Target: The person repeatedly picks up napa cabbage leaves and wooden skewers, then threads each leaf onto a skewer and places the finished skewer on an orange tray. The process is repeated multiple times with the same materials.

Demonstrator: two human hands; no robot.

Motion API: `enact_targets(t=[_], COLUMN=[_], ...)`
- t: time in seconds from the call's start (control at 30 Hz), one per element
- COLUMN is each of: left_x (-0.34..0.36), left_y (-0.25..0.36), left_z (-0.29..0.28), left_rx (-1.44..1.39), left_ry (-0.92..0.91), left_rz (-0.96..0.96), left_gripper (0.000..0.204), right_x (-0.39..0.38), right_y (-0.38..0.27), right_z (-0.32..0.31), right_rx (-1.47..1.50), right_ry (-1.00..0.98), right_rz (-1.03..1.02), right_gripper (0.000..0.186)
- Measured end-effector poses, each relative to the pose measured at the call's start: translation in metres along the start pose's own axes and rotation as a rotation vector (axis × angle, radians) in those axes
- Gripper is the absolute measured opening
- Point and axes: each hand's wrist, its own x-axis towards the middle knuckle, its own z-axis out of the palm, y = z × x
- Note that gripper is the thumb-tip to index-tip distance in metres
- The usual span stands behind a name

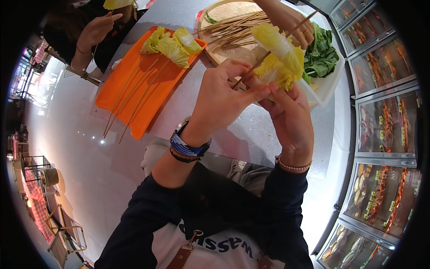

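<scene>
Above the grey desk [251, 130], the left hand [221, 96] pinches a thin bamboo skewer [273, 48] between thumb and fingers, and the skewer slants up and to the right through a bunch of yellow-green cabbage [280, 56]. The right hand [289, 116] is closed on the cabbage from below, its fingers wrapped at the base of the leaves. Both hands are held up just in front of a white tray [329, 83] of dark greens [322, 56]. Behind them lies a round bamboo tray [224, 11] with a heap of bare skewers [235, 27], and another person's hand [291, 22] rests over its right side. To the left, an orange tray [130, 85] carries three finished cabbage skewers [172, 45], their leaves at the far end and their sticks pointing toward the near edge. A second person's hand [94, 29] is raised at the desk's far left corner. Glass-fronted display cases [385, 116] run along the right.
</scene>
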Motion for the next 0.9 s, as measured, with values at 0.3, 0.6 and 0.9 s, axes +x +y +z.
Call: enact_targets(t=[0.3, 0.6, 0.9], left_x=[-0.004, -0.005, -0.003], left_y=[0.016, 0.016, 0.011], left_z=[0.015, 0.010, 0.008], left_rx=[-0.126, -0.284, -0.418], left_ry=[0.125, 0.085, 0.078], left_rz=[-0.093, -0.112, -0.036], left_gripper=[0.039, 0.032, 0.025], right_x=[-0.001, 0.001, 0.002], right_y=[-0.004, 0.003, 0.004], right_z=[0.001, -0.013, -0.009], right_rx=[0.044, -0.027, 0.007], right_ry=[0.046, -0.129, -0.156], right_rz=[0.023, -0.018, -0.021], right_gripper=[0.034, 0.049, 0.042])
